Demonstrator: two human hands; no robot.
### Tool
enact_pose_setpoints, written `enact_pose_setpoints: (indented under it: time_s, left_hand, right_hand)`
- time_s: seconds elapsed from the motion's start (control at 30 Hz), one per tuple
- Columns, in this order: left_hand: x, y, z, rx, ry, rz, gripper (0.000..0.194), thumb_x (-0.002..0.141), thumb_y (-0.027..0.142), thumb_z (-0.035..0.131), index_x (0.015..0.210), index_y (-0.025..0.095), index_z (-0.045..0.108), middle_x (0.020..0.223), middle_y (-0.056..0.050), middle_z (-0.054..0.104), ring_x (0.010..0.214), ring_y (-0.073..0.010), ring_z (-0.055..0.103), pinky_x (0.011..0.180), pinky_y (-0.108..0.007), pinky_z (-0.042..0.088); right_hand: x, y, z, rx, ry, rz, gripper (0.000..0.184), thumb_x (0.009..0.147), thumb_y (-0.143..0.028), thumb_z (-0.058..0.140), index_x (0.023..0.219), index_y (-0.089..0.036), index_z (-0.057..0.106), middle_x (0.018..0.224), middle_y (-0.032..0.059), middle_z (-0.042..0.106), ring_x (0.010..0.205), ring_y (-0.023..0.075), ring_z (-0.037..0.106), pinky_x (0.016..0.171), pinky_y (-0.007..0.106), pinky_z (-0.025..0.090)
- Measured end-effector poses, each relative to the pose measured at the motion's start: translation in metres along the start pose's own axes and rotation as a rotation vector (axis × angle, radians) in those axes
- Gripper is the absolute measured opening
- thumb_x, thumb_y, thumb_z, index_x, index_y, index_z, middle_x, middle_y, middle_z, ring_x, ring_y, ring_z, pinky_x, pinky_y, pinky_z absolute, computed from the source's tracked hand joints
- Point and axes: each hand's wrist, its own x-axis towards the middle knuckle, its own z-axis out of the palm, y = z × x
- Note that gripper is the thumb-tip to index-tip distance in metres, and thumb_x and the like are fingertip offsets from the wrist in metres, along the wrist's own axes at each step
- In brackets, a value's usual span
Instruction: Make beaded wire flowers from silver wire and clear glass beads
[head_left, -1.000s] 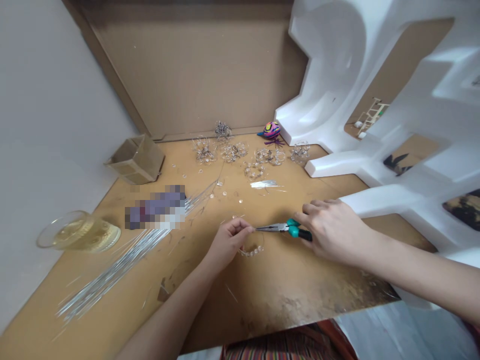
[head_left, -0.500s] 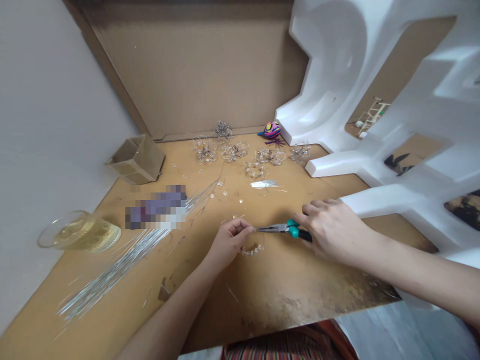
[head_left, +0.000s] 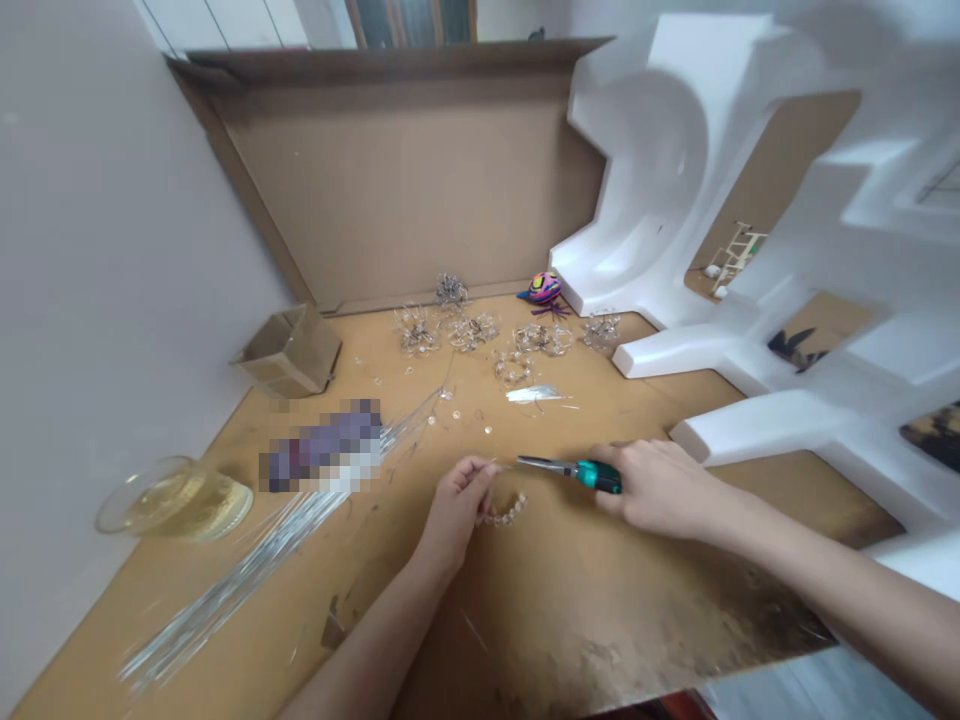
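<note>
With twelve o'clock straight away from the worker, I see the pliers [head_left: 576, 470] over the middle of the table [head_left: 600, 610], nose toward nine and tipped slightly to ten, long axis running back toward three. The right hand [head_left: 651, 487] is closed round their handles, whose far ends it hides; whether the pliers' tips meet, I can't tell. The left hand [head_left: 461, 490] pinches the beaded wire [head_left: 514, 512], which curves out at four o'clock from its fingertips; the wire between beads is too thin to follow. Toward ten, pixelation masks a purplish item [head_left: 322, 445] and part of the wire bundle [head_left: 247, 575].
</note>
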Motion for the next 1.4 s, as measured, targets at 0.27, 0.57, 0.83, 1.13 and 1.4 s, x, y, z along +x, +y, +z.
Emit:
enact_pose_setpoints:
  time_s: [0.27, 0.57, 0.83, 1.13, 1.4]
  left_hand:
    - [0.007, -0.002, -0.002, -0.551, -0.173, -0.193, 0.007, 0.073, 0.019, 0.062, 0.074, 0.013, 0.059, 0.059, 0.004, 0.047, 0.051, -0.0049, 0.047, 0.077, -0.028, 0.047]
    - [0.006, -0.004, 0.0, -0.699, -0.24, -0.192, 0.013, 0.083, 0.012, 0.05, 0.081, 0.012, 0.062, 0.068, 0.001, 0.058, 0.062, -0.0068, 0.056, 0.097, -0.037, 0.038]
    - [0.004, -0.008, 0.005, -0.651, -0.329, -0.113, 0.013, 0.082, 0.015, 0.052, 0.087, 0.013, 0.063, 0.083, -0.006, 0.066, 0.084, -0.015, 0.061, 0.091, -0.034, 0.039]
    - [-0.002, -0.013, 0.009, -0.276, -0.355, -0.055, 0.018, 0.076, 0.029, 0.06, 0.078, 0.011, 0.061, 0.056, -0.003, 0.062, 0.05, -0.0101, 0.053, 0.056, -0.022, 0.038]
    - [-0.008, -0.01, 0.014, -0.347, -0.393, -0.016, 0.017, 0.081, 0.027, 0.054, 0.072, 0.014, 0.058, 0.041, 0.003, 0.054, 0.04, -0.0067, 0.043, 0.075, -0.03, 0.041]
  right_hand:
    - [0.019, -0.006, 0.06, -0.008, 0.287, 0.106, 0.031, 0.08, -0.034, 0.044, 0.104, -0.018, 0.057, 0.094, 0.0115, 0.059, 0.092, 0.0247, 0.051, 0.065, 0.03, 0.039]
    - [0.024, 0.003, 0.08, 0.298, 0.556, 0.009, 0.041, 0.081, -0.04, 0.047, 0.114, -0.016, 0.054, 0.113, 0.0132, 0.055, 0.108, 0.0276, 0.044, 0.091, 0.041, 0.033]
    - [0.047, -0.021, 0.061, 1.371, 0.118, -0.077, 0.035, 0.079, -0.048, 0.05, 0.094, -0.019, 0.064, 0.081, 0.0037, 0.065, 0.075, 0.0183, 0.057, 0.07, 0.031, 0.041]
    - [0.04, -0.026, 0.076, 1.77, -0.13, -0.116, 0.026, 0.079, -0.039, 0.058, 0.084, -0.015, 0.064, 0.048, -0.0038, 0.051, 0.049, 0.0098, 0.046, 0.059, 0.026, 0.036]
    - [0.034, -0.027, 0.071, 1.883, -0.211, -0.164, 0.022, 0.083, -0.033, 0.054, 0.079, -0.014, 0.062, 0.039, -0.0065, 0.044, 0.04, 0.0064, 0.039, 0.057, 0.025, 0.036]
